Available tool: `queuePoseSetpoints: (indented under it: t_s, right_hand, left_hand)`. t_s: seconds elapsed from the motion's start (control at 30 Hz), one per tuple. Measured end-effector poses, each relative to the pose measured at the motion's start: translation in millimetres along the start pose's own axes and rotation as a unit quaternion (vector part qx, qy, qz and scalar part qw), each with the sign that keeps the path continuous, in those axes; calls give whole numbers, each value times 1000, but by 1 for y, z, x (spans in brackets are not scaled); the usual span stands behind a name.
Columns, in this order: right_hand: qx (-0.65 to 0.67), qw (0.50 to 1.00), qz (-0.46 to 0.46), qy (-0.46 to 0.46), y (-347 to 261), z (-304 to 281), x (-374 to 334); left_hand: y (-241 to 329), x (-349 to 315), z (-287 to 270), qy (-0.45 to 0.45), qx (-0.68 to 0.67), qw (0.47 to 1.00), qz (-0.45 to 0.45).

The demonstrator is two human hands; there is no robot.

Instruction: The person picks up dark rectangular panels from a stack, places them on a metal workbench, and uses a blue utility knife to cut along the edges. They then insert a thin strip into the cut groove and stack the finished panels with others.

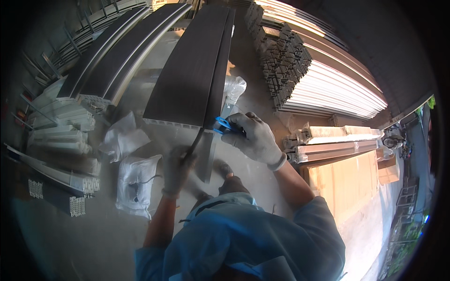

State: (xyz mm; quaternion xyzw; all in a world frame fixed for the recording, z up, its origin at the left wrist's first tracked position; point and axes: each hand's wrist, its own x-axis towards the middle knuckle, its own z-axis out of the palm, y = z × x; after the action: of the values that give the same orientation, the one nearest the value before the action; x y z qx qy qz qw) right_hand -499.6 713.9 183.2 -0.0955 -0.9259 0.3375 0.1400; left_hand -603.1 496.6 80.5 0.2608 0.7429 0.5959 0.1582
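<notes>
Work at the dark panel (187, 75) seemed your step in the head view: below its near right corner, your left hand (177, 171) was closed on a dark strip (197, 142); beside that corner, your right hand (253, 140) clamped a blue tool (222, 123). The next move likely called for a steady strip; no lettering was legible.

A wide, flat board (187, 77) is charcoal grey. At its near end, a handheld tool (223, 122) is bright blue, a fabric-gloved right hand (255, 139) whitish. Rightward, stacked long profiles (333, 89) show white stripes.
</notes>
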Motion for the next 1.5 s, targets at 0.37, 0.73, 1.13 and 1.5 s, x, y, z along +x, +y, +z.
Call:
queuePoseSetpoints:
  t_s: [0.37, 0.73, 1.13, 1.5]
  right_hand:
    - [563, 822, 84, 36, 15, 32, -8]
    - [376, 868, -21, -323, 32, 99, -56]
    - [493, 845, 120, -169, 28, 86, -91]
    - [518, 838, 152, -75, 46, 81, -105]
  left_hand:
    - [-23, -41, -20, -102, -185, 977, -29]
    - [-12, -48, -10, -3, -196, 980, -40]
    - [-15, -47, -24, -77, -183, 978, -71]
    - [-17, -46, -23, -62, -179, 975, -115]
